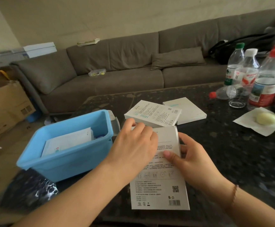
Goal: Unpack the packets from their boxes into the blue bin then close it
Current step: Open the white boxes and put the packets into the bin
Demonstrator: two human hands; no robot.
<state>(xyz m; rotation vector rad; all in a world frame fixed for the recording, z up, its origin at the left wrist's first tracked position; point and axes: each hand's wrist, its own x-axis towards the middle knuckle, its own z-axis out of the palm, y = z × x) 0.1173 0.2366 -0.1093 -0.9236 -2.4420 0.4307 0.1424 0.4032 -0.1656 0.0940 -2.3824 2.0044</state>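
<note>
We grip a white box between both hands: right hand pinching its edge, left hand curled over its top, beside the blue bin.

The left hand covers the upper left part of the flat white printed cardboard box, so the box's top edge and whatever the fingertips touch there stay hidden. The box's small print is too fine to read. Inside the light blue plastic bin, the near wall hides the lower parts of the white paper packets, and their number cannot be counted. The red-capped clear plastic bottle is cut off by the right edge. Both forearms run out of the bottom edge.
</note>
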